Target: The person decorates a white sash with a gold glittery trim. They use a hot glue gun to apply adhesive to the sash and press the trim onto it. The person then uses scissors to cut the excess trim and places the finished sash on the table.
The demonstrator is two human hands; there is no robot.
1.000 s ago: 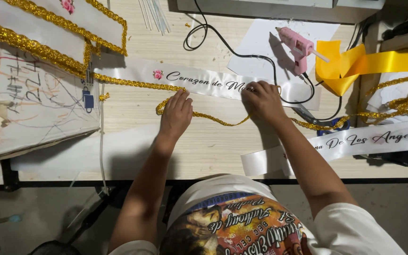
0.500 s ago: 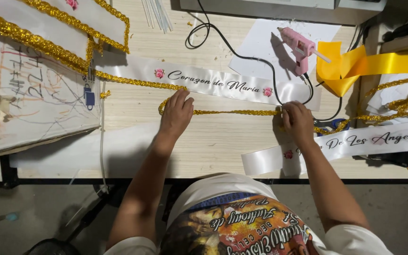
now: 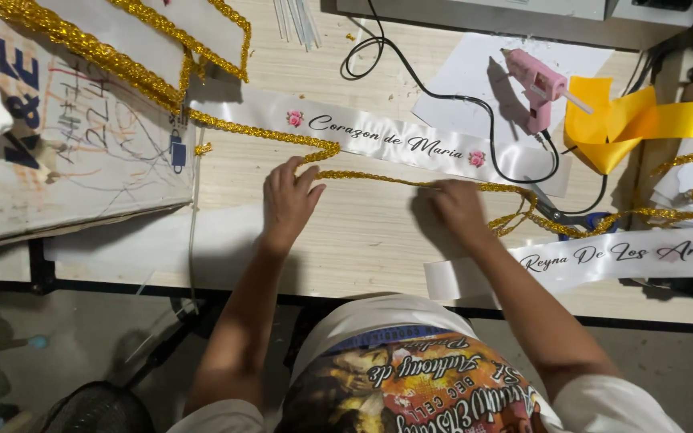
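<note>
Already the gold glitter trim (image 3: 282,136) edges the white satin sash (image 3: 378,140) left of its lettering; below the sash the left hand (image 3: 288,200) lies flat, fingers spread, and the right hand (image 3: 460,210) presses the loose trim (image 3: 378,180) down, its fingers blurred; right of the sash, the trim's tangled end is hard to follow.

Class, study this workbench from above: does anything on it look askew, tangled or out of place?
Yes. The gold glitter trim that both hands press flat ends in a loose tangle by the right hand. The pink glue gun lies tipped on its side, its black cord looping across the white sash.
</note>
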